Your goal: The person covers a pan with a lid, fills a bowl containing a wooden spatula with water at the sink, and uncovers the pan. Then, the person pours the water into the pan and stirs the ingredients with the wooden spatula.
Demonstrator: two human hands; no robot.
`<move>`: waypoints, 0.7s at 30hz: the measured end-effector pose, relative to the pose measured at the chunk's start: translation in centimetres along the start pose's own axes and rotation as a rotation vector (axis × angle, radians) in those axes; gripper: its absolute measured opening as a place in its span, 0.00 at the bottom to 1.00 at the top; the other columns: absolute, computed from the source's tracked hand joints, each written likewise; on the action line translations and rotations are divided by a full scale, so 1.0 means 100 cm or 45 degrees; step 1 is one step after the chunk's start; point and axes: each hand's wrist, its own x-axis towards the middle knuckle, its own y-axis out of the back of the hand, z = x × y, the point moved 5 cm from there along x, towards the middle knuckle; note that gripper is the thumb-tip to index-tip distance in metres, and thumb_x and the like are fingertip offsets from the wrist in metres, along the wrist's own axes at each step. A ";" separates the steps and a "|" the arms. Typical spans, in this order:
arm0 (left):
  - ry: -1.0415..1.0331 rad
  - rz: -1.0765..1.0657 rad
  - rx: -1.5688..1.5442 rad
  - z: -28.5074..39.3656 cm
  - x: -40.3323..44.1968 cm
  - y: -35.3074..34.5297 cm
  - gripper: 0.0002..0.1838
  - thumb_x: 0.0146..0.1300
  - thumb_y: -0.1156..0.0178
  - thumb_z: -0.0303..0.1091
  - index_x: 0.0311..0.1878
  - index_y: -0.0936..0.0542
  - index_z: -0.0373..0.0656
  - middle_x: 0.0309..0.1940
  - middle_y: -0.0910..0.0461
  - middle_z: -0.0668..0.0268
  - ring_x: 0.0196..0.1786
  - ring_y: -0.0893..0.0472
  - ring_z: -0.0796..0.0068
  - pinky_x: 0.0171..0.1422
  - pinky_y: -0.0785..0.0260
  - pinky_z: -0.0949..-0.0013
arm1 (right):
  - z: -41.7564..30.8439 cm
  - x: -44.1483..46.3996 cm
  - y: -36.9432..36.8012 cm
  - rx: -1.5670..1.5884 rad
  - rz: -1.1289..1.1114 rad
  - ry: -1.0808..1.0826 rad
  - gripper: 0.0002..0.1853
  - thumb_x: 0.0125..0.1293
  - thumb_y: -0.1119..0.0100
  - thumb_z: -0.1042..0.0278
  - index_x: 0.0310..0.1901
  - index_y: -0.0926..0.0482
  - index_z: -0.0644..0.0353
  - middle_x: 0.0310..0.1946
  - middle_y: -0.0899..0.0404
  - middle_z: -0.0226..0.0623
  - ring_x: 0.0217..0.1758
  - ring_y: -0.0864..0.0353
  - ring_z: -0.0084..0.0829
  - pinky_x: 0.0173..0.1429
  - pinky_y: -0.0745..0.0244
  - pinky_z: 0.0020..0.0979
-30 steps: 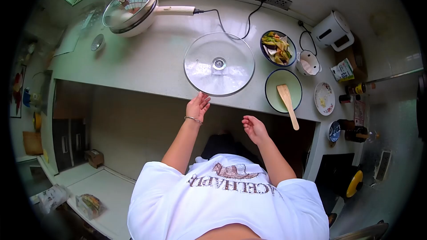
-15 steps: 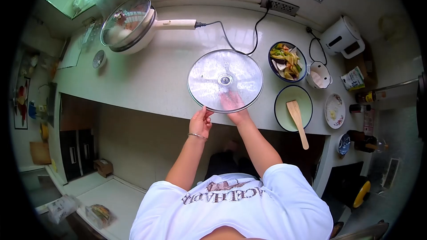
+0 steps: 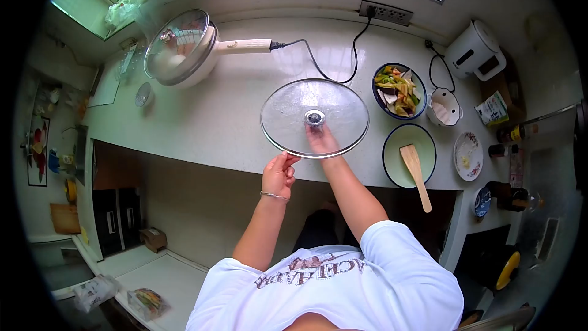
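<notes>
A round glass lid (image 3: 288,107) with a metal rim hangs over the front of the counter. My left hand (image 3: 278,175) pinches its near rim, fingers closed. Seen through the glass, my right hand (image 3: 322,141) is beneath the lid, its fingers gathered at the central knob (image 3: 315,118). Part of that grip is blurred by the glass. To the right of the lid sits a bowl of cut vegetables (image 3: 398,91). A green bowl (image 3: 395,171) closer to me holds a wooden spatula (image 3: 416,178), whose handle sticks out over the counter edge.
A corded electric pan (image 3: 202,64) under a tilted glass lid (image 3: 177,43) stands at the back left, near a small cup (image 3: 144,95). Its cord runs to a power strip (image 3: 386,12). On the right are a white kettle (image 3: 474,52), a small white pot (image 3: 444,107) and a floral plate (image 3: 468,156).
The lid has tilted slightly, and its glass looks clearer, with less white glare. My right hand has moved closer to the knob. The whole view has shifted a little.
</notes>
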 end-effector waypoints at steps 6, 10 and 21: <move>-0.029 -0.015 -0.002 0.003 0.000 -0.010 0.08 0.64 0.48 0.35 0.34 0.28 0.41 0.30 0.21 0.61 0.16 0.36 0.85 0.14 0.49 0.84 | 0.003 0.009 0.002 0.186 0.173 -0.195 0.17 0.69 0.57 0.62 0.48 0.30 0.71 0.45 0.27 0.52 0.47 0.26 0.44 0.49 0.24 0.38; -0.066 0.009 0.069 -0.001 0.007 -0.003 0.08 0.63 0.50 0.34 0.32 0.27 0.41 0.27 0.23 0.63 0.17 0.36 0.84 0.14 0.48 0.83 | 0.007 0.003 -0.014 0.188 0.074 -0.158 0.12 0.62 0.57 0.67 0.40 0.29 0.66 0.35 0.26 0.46 0.37 0.28 0.37 0.40 0.30 0.35; -0.064 -0.064 0.013 0.016 -0.039 0.030 0.09 0.64 0.50 0.37 0.33 0.29 0.42 0.27 0.22 0.62 0.18 0.33 0.80 0.15 0.45 0.80 | 0.034 -0.022 -0.002 0.199 -0.014 -0.252 0.14 0.63 0.48 0.65 0.47 0.28 0.64 0.46 0.27 0.45 0.48 0.28 0.43 0.53 0.31 0.41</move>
